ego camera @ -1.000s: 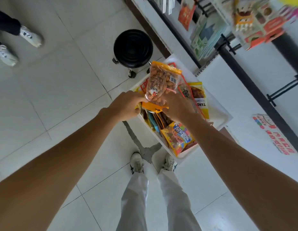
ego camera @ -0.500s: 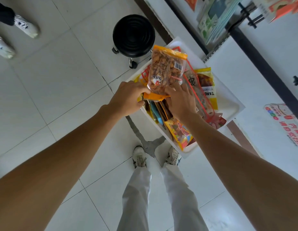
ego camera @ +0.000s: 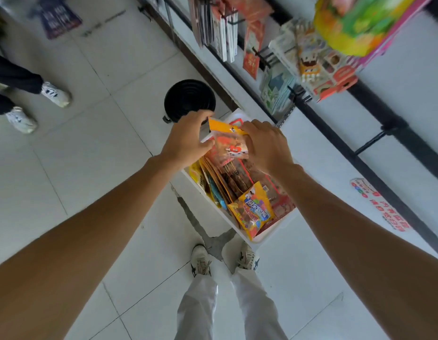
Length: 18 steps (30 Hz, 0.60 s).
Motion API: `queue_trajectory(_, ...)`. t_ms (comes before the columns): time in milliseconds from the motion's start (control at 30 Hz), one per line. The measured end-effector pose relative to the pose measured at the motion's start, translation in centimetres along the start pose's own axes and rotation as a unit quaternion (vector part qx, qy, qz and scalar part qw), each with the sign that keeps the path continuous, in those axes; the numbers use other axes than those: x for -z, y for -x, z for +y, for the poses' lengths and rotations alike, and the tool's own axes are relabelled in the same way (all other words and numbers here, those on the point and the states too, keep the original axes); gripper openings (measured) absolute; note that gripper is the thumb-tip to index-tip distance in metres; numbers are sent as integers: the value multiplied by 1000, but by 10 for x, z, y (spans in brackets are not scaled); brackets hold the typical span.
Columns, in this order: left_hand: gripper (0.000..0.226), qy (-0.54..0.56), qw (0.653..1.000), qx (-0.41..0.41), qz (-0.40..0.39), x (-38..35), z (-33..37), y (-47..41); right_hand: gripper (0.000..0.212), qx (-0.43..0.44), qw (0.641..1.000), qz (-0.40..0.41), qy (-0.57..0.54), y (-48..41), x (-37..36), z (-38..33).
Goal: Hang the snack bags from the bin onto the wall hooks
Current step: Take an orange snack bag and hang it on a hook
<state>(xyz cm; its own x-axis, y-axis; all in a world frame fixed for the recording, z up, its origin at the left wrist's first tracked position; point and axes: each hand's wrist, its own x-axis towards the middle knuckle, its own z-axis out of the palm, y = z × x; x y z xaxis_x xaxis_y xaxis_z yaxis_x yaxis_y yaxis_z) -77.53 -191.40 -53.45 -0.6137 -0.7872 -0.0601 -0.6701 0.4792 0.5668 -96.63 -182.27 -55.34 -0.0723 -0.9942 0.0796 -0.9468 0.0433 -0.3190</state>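
left hand: gripping the left edge of a clear snack bag with an orange header
right hand: clamped on that same bag's right side
bag: up over the far end of the white plastic bin
bin: on the pale tiled floor, crammed with more packets, yellow candy bag at the near end
wall hooks: black, upper right, already carrying packets

Floor: pale square tiles, thin dark grout lines. White bin stands on it at centre, full of snack bags. Black round stool at 12 o'clock from bin, just beside its far end. Wearer's two shoes at 6 o'clock. Red-lettered sticker at 3 o'clock.
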Motion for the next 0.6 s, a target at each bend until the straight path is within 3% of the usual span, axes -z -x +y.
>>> queue_trajectory(233,65,46,998,-10,-44,57,49,-6,4,-8,987,-88,-131,4,80,-2)
queue_trajectory(400,80,111,988,31,-98,88,77,1,11,-58,977,-88,-186,10,138,-14)
queue_trajectory(500,66,221,969,45,-104,110,97,-1,10,-65,974,-82,-199,15,170,-23)
queue_trajectory(600,44,301,948,10,-104,136,130,-3,6,-71,975,-71,-197,21,200,-31)
